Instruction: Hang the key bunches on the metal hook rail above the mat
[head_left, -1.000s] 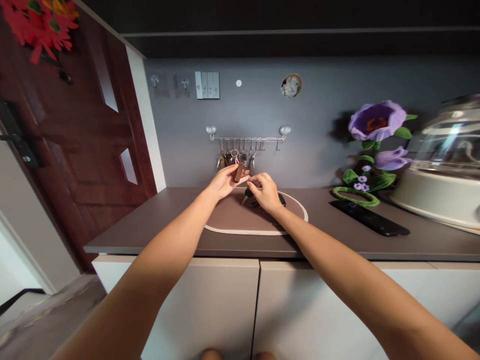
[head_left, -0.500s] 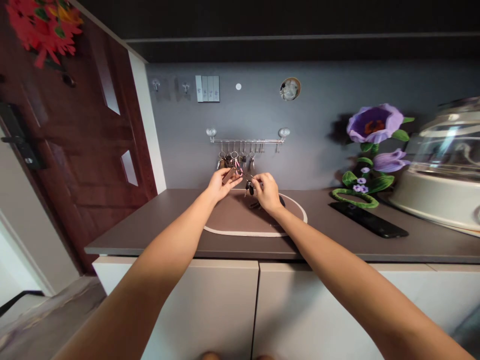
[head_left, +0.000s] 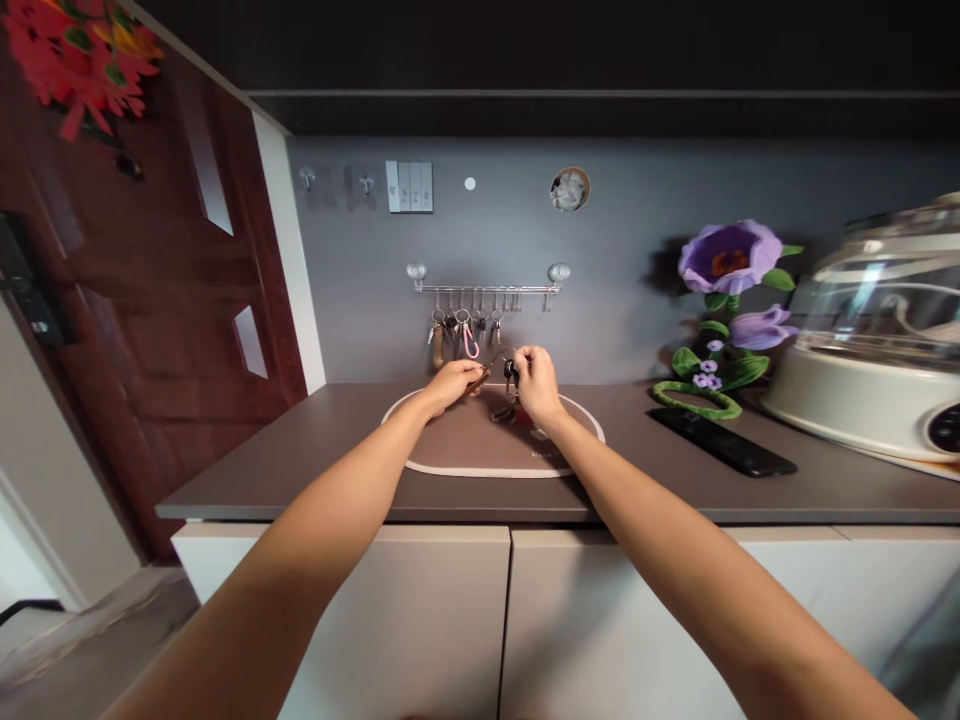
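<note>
My left hand (head_left: 452, 385) is closed, palm down, on a flat brown key fob (head_left: 478, 381), perhaps leather. To its right, my right hand (head_left: 535, 380) pinches a thin metal key ring (head_left: 507, 353) with dark keys (head_left: 511, 370) hanging under the fingers. The fob and the ring meet between the hands and look linked. Both hands are above a brown oval mat (head_left: 450, 455) with a pale rim. More dark keys (head_left: 502, 412) and a small red item lie on the mat, partly behind my right hand.
A hook rail (head_left: 487, 289) on the grey wall carries several key bunches and a pink carabiner (head_left: 470, 342). To the right are a black phone (head_left: 720, 440), purple felt flowers (head_left: 729, 262) and a white appliance (head_left: 862, 390) with a clear dome. A dark shelf overhangs the counter.
My left hand has turned from palm up to palm down and dropped a little with the brown fob. My right hand keeps the key ring. The view has shifted slightly.
</note>
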